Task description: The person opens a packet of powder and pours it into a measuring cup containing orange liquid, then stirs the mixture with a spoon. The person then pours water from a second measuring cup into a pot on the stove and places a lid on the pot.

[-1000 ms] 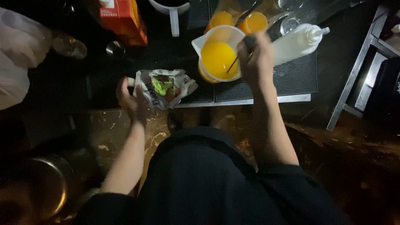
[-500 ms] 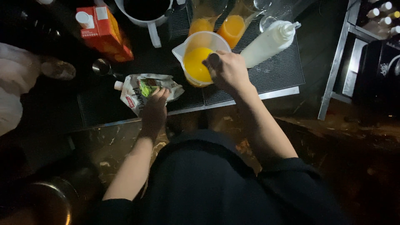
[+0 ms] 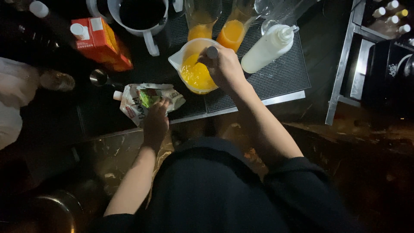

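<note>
Orange liquid fills the lower part of a clear plastic measuring jug (image 3: 196,64), which stands on the black ribbed bar mat (image 3: 276,80) at the counter's near edge, spout turned to my left. It is bright, opaque and pulpy-looking. My right hand (image 3: 225,68) is closed round the grey handle of a stirring tool (image 3: 211,52); only its rounded top shows above my fist, and the working end is lost in the juice, so I cannot say whether it is a spoon or a muddler. My left hand (image 3: 155,123) rests with fingers bent on a soft white spouted pouch (image 3: 144,101) lying flat just left of the jug, pressing rather than gripping it, as far as I can judge.

Behind the jug stand two tall glasses (image 3: 217,30) of orange drink, their rims cut off by the frame's top. One white squeeze bottle (image 3: 267,49) lies tilted on the mat beside my right hand. One red carton (image 3: 101,41) with a white cap sits further left, and one small metal jigger (image 3: 99,77) near it. One large white-handled jug (image 3: 140,17) of dark liquid is partly cropped at the top. The far left is dim: a pale shape there is possibly a bag, too blurred to name. A metal frame (image 3: 345,64) edges the right side.
</note>
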